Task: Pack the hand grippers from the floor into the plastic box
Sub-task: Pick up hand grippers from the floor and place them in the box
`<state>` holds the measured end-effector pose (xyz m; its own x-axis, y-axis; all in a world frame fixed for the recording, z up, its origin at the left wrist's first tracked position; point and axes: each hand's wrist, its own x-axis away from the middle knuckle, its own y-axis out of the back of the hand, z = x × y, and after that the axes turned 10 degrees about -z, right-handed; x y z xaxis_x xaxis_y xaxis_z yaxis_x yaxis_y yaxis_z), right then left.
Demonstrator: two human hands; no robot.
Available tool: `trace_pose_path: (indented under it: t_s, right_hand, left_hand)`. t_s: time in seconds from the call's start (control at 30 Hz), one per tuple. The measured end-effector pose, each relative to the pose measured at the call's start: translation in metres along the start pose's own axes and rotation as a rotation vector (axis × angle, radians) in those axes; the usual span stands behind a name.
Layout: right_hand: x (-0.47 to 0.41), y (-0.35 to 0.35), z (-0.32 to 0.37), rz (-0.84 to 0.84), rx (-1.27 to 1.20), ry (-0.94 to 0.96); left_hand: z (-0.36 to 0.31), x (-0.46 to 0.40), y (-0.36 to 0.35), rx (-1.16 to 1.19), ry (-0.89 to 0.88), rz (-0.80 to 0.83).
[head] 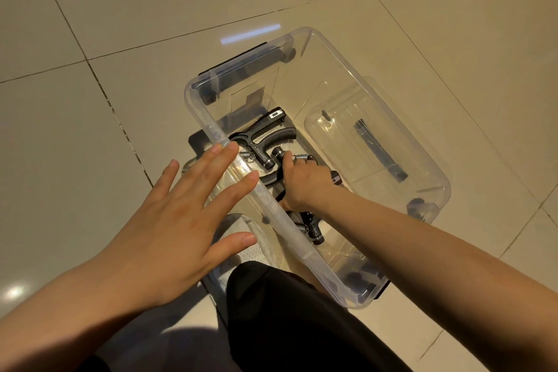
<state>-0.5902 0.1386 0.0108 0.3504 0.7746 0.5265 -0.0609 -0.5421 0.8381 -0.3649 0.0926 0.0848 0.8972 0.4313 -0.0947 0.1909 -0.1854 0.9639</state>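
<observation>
- Head view: the left hand (181, 220) is flat, palm down, fingers spread and straight, its fingertips (231, 148) lying on the near-left rim of the clear plastic box (377, 93), which stands on the tiled floor (90, 24).
- The right hand (305, 184) reaches down inside the box, fingers curled round a black hand gripper (279, 160).
- A second gripper (265, 133) lies on the box bottom just beyond; a third (311, 226) lies under the right forearm.

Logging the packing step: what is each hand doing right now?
Left hand: open, fingers spread, fingertips at the plastic box rim.
Right hand: inside the box, gripping a black hand gripper.
</observation>
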Motion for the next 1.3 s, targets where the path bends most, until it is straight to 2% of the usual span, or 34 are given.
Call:
trace_pose_path:
  t_s: [0.17,0.37,0.5,0.63,0.7,1.03,1.17,1.3]
  right_hand:
    - [0.002,-0.006,-0.002,-0.080,-0.110,0.010]
    - [-0.002,0.006,-0.014,-0.148,-0.080,0.067]
    - [0.011,0.028,-0.044,0.016,0.063,0.079]
    - [0.035,0.001,-0.041,0.159,0.197,0.009]
    - [0.036,-0.009,-0.031,0.171,0.217,-0.003]
    - [0.040,-0.015,-0.028,0.016,0.481,0.128]
    - [0.041,-0.015,-0.032,-0.031,0.383,0.290]
    - [0.040,0.002,-0.042,0.064,0.286,0.363]
  left_hand:
    - [-0.001,0.000,-0.001,-0.001,0.002,0.000]
    - [0.000,0.001,0.001,0.005,0.002,-0.004]
    - [0.002,0.002,-0.001,0.033,-0.006,-0.003]
    - [0.000,0.001,-0.001,0.042,0.000,0.007]
    - [-0.001,0.001,0.000,0.040,-0.002,0.007]
    - [0.000,0.001,0.000,0.049,-0.008,0.008]
    - [0.000,0.001,0.000,0.047,-0.006,0.011]
    - [0.000,0.001,0.000,0.040,-0.006,0.014]
